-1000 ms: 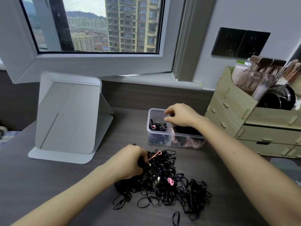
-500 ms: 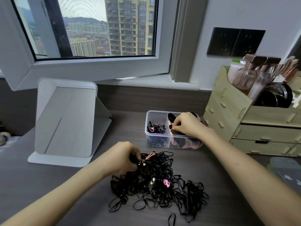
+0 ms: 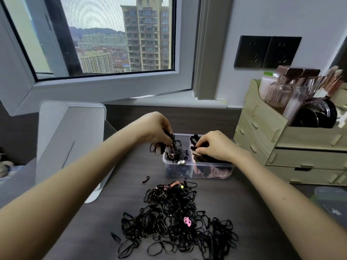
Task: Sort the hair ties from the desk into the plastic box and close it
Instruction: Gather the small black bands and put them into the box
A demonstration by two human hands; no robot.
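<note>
Dozens of black hair ties (image 3: 174, 222) lie heaped near the bench's (image 3: 244, 203) front edge, with a pink one (image 3: 187, 221) among them. Behind the heap stands the open plastic box (image 3: 197, 170), split into two compartments. The left hand (image 3: 155, 131) hangs over the left compartment, its grip pinching a tangle of black ties (image 3: 170, 145). The right hand (image 3: 216, 145) is in the right compartment, fingers closed on dark ties mostly hidden beneath it. A clear lid (image 3: 330, 203) is cut off at the bench's right edge.
</note>
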